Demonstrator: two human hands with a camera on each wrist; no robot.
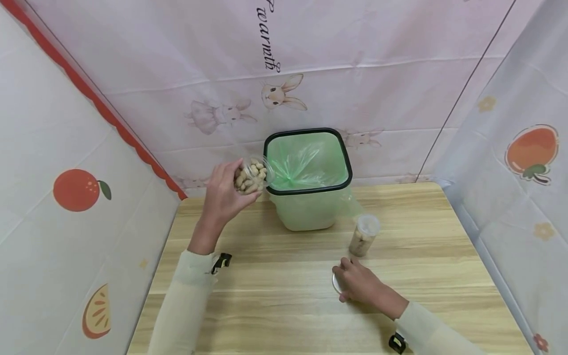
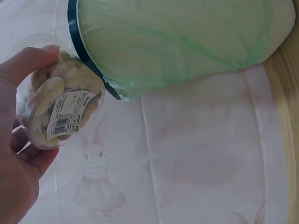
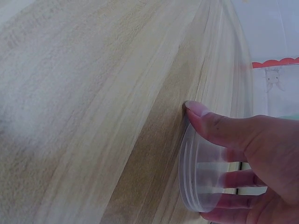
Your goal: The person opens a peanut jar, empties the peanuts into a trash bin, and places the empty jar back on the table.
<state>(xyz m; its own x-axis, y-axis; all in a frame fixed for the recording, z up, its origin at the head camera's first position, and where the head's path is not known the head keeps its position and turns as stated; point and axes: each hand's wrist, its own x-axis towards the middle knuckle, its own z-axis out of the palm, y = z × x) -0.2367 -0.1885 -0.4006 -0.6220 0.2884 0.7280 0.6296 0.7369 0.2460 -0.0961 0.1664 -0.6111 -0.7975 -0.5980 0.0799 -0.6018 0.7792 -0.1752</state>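
Note:
My left hand (image 1: 220, 195) grips a clear plastic jar (image 1: 251, 176) of unshelled peanuts around its side, tilted with its mouth toward the bin. A barcode label (image 2: 70, 113) shows on the jar in the left wrist view. The jar's mouth overlaps the left rim of the bin (image 1: 306, 213), which is lined with a green plastic bag. Low over the table, my right hand (image 1: 361, 283) holds a clear round lid (image 3: 192, 175) by its edge between thumb and fingers. Just beyond that hand stands a second jar (image 1: 363, 237), upright and capped, with similar contents.
The wooden table (image 1: 275, 301) meets a pink printed cloth (image 1: 377, 88) behind the bin. White cloths with fruit prints hang at the left and right sides. The bin's black rim (image 1: 310, 189) rises well above the tabletop.

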